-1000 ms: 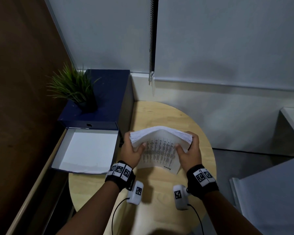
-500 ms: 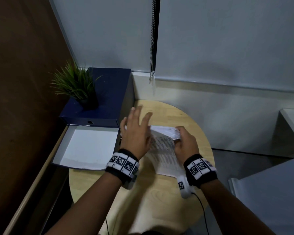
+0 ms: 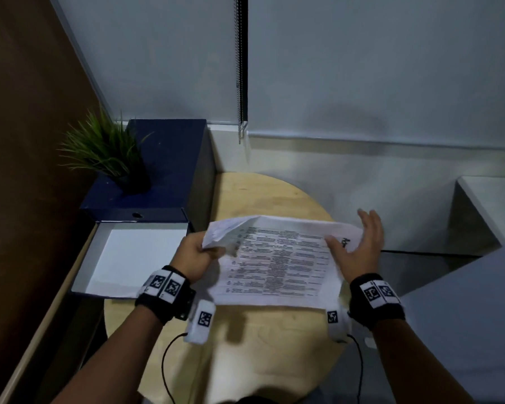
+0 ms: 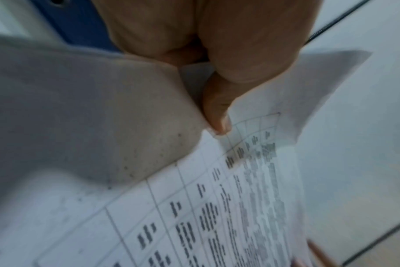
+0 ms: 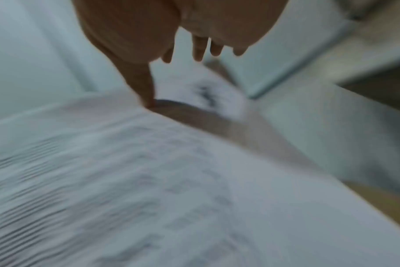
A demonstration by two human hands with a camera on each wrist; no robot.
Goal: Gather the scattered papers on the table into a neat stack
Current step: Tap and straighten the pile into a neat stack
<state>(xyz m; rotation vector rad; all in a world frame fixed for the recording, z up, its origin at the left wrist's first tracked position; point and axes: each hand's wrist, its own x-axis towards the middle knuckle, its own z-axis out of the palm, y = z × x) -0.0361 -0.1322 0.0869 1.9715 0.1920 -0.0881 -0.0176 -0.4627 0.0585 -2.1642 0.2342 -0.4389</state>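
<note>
Gathering: papers [image 3: 274, 263] all bunched over the table [image 3: 263, 345], edges not squared yet
Left hand [image 3: 191, 259]: pinching their left corner
Right hand [image 3: 359, 249]: fingers spread, thumb pressing the right edge

Dim interior. Upper frame: pale grey wall [image 3: 362, 68] with a lowered roller blind and its bead chain [image 3: 240, 68] hanging at centre. Left edge: dark brown panel [image 3: 21, 141]. Centre: round light-wood table [image 3: 263, 339]. Left of it, a navy box file [image 3: 169, 158] bearing a potted grass plant [image 3: 105, 150]. Right: white furniture [image 3: 496, 199].
</note>
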